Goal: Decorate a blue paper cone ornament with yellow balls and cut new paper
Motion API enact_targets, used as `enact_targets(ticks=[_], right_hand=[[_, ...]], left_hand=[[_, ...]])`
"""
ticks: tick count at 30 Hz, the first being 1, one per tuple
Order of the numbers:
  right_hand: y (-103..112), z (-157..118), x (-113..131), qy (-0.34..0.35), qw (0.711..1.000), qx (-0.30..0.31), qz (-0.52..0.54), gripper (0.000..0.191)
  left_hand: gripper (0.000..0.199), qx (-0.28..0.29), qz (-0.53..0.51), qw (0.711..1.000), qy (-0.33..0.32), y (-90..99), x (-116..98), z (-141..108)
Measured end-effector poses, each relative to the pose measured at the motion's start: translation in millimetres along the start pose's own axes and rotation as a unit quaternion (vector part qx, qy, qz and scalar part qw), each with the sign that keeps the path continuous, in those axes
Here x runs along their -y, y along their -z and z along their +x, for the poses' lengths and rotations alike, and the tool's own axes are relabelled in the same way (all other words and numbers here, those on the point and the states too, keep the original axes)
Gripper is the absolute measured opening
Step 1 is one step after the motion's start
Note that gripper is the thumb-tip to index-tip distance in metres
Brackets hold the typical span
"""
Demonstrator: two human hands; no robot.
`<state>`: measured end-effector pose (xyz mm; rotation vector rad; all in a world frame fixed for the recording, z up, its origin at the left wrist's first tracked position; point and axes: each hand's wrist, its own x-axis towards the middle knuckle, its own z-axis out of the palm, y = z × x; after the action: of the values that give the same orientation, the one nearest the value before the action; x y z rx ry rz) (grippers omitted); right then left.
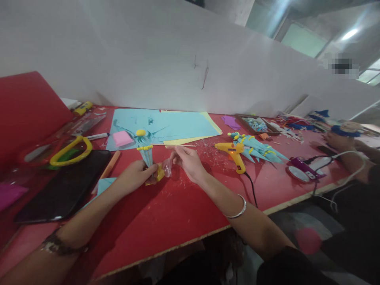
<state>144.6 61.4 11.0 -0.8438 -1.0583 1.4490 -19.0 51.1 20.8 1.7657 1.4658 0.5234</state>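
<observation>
The small label on the yellow glue gun (233,149) cannot be read. The red tabletop (184,209) is bounded by a pale near edge (166,252). A blue paper figure (146,155) is gripped upright, left of centre, by the closed left hand (138,174); beside it, the clear end of a yellow packet (160,171) is met by the right hand (188,162), fingers curled, grip uncertain. Blue scraps (257,124) are held in the far-right tray (270,126).

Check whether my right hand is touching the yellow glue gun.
Apart: the head view shows red tabletop between the right hand and the yellow glue gun.
</observation>
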Motion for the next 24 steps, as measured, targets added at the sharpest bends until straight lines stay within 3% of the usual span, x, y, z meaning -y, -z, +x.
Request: enact_targets(ticks=[12,24], right_hand=[[-0.5,1.3,-1.1,-0.017,0.999,-0.011,0.049,0.011],[-1.0,-1.7,0.4,-0.012,1.000,0.003,0.014,0.008]], left_hand=[[0.040,0.000,-0.004,1.000,0.001,0.2,-1.3,-1.4],[0.038,0.012,-0.012,1.000,-0.002,1.0,-3.7,-3.3]])
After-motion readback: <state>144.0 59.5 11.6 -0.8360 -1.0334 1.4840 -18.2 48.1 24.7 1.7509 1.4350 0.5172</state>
